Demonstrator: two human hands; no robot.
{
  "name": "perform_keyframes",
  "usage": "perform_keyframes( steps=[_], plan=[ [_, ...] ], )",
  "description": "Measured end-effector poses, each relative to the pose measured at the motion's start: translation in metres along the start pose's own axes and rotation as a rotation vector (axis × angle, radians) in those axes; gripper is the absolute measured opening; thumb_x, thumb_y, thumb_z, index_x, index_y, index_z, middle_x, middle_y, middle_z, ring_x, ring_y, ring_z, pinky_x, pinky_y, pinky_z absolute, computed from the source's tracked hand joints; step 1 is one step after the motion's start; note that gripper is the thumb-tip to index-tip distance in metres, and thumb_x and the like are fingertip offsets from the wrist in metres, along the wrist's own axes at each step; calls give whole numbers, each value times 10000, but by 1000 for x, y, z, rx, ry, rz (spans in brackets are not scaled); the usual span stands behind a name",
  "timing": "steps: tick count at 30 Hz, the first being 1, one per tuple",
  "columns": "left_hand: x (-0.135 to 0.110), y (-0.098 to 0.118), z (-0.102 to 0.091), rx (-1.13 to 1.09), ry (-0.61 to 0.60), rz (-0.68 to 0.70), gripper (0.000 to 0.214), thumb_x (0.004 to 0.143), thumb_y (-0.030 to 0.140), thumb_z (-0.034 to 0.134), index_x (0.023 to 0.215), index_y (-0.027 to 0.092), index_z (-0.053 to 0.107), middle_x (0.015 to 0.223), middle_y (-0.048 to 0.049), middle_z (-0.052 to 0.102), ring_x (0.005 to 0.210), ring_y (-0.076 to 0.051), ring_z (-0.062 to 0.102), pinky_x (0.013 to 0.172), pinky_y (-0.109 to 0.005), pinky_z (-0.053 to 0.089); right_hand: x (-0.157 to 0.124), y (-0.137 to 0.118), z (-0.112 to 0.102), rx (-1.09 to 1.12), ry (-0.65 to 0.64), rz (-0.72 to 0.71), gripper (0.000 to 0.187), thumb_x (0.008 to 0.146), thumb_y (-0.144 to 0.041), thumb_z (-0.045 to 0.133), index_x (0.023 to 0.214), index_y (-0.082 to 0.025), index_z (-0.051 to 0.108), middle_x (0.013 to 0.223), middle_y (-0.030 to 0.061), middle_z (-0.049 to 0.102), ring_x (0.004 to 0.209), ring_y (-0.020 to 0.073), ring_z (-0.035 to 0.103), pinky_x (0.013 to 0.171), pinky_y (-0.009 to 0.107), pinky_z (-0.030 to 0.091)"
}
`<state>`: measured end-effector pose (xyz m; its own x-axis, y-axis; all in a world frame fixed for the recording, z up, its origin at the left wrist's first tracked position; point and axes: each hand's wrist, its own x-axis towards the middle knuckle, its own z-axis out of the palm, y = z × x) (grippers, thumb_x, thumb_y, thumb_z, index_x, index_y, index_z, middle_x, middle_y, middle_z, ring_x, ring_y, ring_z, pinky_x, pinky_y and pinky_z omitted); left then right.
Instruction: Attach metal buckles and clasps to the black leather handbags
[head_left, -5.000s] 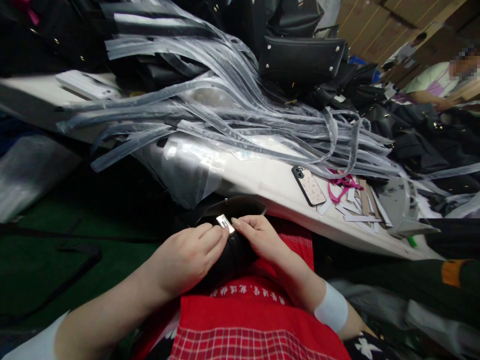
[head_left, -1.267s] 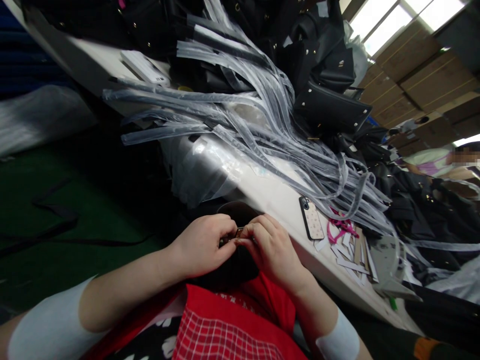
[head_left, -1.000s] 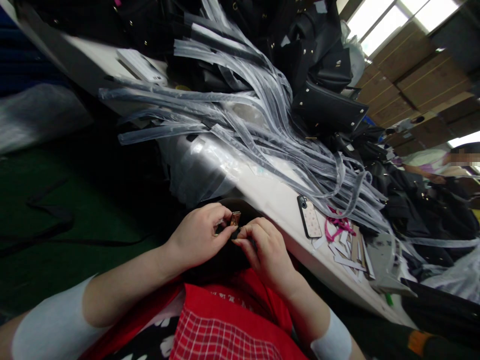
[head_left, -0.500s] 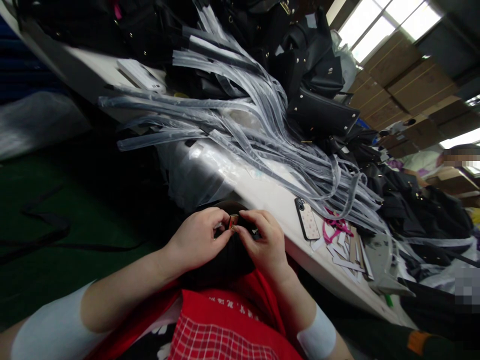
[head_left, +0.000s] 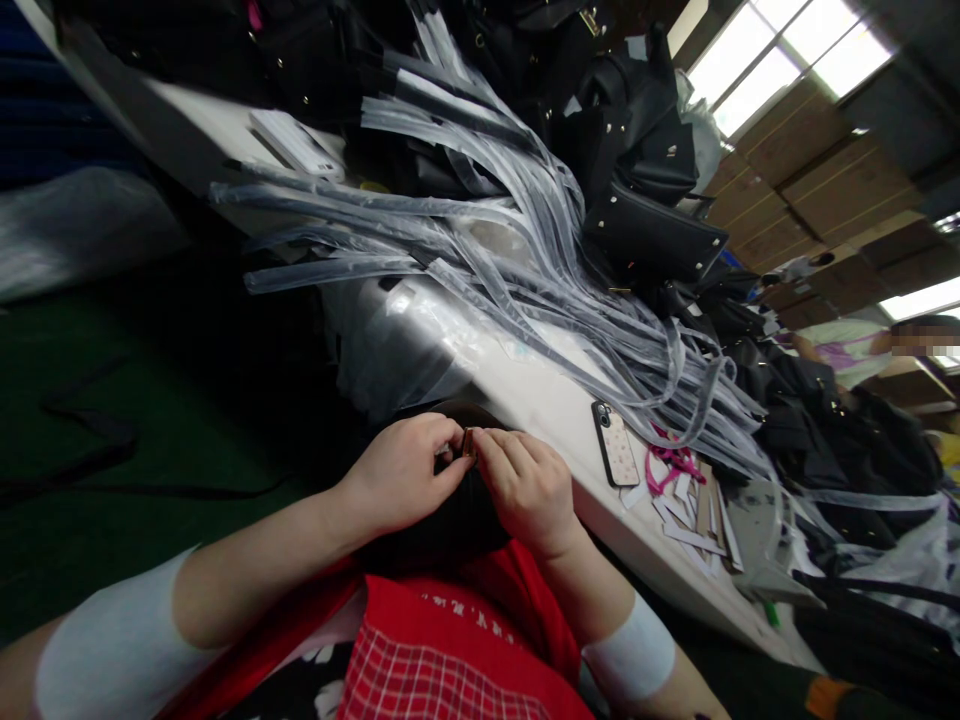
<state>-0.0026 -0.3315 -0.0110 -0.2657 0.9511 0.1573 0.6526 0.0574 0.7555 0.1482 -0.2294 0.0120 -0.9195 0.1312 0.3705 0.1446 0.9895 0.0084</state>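
My left hand (head_left: pixel 409 472) is closed in a pinch on a small gold-coloured metal fitting (head_left: pixel 469 441), whose exact kind I cannot make out. From the other side, my right hand (head_left: pixel 529 487) has its fingertips pressed together against the same fitting and partly covers it. Beneath both hands a black item (head_left: pixel 442 525), which looks like a bag, rests on my lap against the red apron (head_left: pixel 465 630). Most of its shape is lost in shadow.
The white table (head_left: pixel 525 385) carries plastic-wrapped straps (head_left: pixel 525 230), black bags (head_left: pixel 652 230), a phone (head_left: pixel 615 443), pink ribbon (head_left: pixel 671 462) and paper strips (head_left: pixel 694 530). Another person (head_left: pixel 847 350) is at the far right. Stacked cartons (head_left: pixel 847 170) stand behind.
My right hand has turned and its fingers have closed in over the fitting, hiding more of it. The left hand keeps its pinch. The view has shifted slightly.
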Motion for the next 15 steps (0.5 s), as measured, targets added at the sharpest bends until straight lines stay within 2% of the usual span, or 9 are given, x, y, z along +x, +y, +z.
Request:
perform_keyframes(
  steps=[4,9,15],
  plan=[
    [-1,-1,2,-16,17,-14,122,840,262,562,750,186,594,729,-15,619,682,-155,568,623,-273,426,4,4,-1,-19,-30,-13,201,945,-169,500,1122,-176,594,983,91,706,837,196,635,731,347,477],
    [-1,-1,2,-31,15,-30,109,832,254,566,752,191,605,722,-13,624,673,-158,575,598,-269,416,12,11,-3,134,-46,54,92,939,-198,520,954,-190,610,868,58,675,797,178,601,738,318,485],
    [1,0,0,-52,21,-45,129,830,259,569,722,193,594,704,-9,621,662,-159,573,594,-273,404,15,15,-6,161,-80,39,86,915,-163,533,955,-172,609,858,64,666,795,192,597,731,321,495]
  ],
)
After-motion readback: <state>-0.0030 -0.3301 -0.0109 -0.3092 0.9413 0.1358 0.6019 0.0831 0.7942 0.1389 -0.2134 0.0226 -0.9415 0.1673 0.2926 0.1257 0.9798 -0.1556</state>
